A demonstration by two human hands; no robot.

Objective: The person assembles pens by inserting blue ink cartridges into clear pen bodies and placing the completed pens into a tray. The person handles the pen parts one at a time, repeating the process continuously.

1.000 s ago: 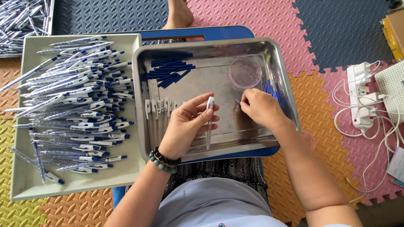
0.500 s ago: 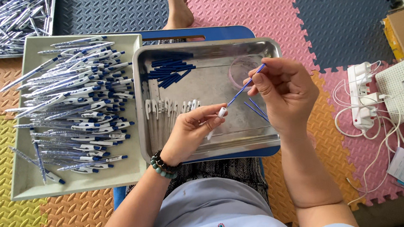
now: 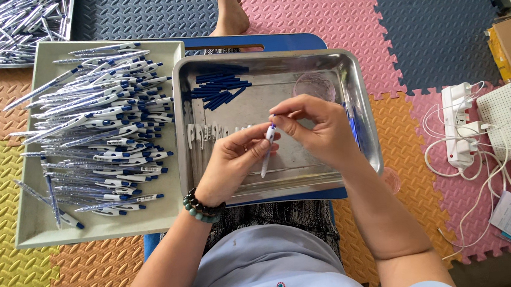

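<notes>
Inside steel tray [image 3: 361,92]: blue caps [image 3: 219,87], clear cup [image 3: 313,85]; beige tray [image 3: 37,221] holds pens [image 3: 99,131].

Pen [image 3: 268,150] in hand: white barrel, blue tip. Metal tray [image 3: 362,111]: plain silver, bare steel; dark blue pen parts [image 3: 219,88] in its far-left corner, clear pinkish cup [image 3: 313,86] far right. Left of the metal tray, beige tray [image 3: 37,221] piled with white-and-blue pens [image 3: 96,125]. Beaded bracelet [image 3: 201,206] near the tray's near edge: dark and pale green. Under the metal tray, blue tabletop [image 3: 259,42]. Floor mats [image 3: 330,10] around it: textured puzzle tiles in pink, orange, yellow, navy. Right of the tray: white power strip [image 3: 457,123], white cables.
</notes>
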